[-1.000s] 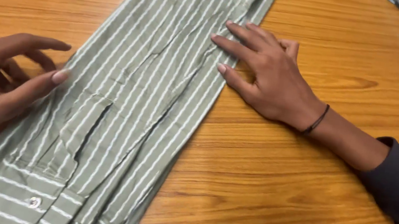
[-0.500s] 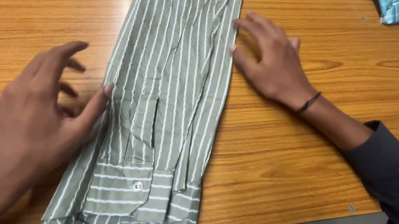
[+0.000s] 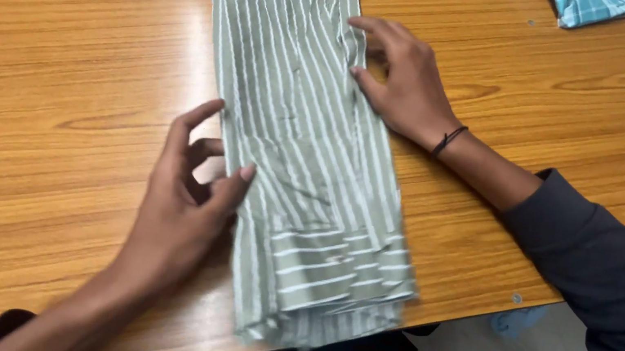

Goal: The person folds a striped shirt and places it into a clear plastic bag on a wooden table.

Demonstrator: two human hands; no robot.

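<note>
- The shirt (image 3: 303, 125), green with white stripes, lies folded into a long narrow strip on the table (image 3: 54, 79); its cuff end hangs a little over the table's near edge, and its far end runs out of view at the top.
- The left hand (image 3: 184, 206) sits at the shirt's left edge, about midway along what shows; fingers spread and loosely curled, the thumb tip resting on the cloth, nothing clamped.
- The right hand (image 3: 401, 81) lies at the shirt's right edge, farther up; fingers apart and flat, their tips pressing the fold line, holding nothing.
- Judged from its creases and limp lie, the shirt is light, soft and thin. It should slide easily on the smooth wood and sag if lifted at one point.
- The layers look loose, so a one-sided pull could undo the fold.
- Best hold: pinch through all layers at both long edges, or at the thicker cuff band near the table's edge.
- A blue checked cloth (image 3: 602, 8) lies well apart, right of the shirt's far end.
</note>
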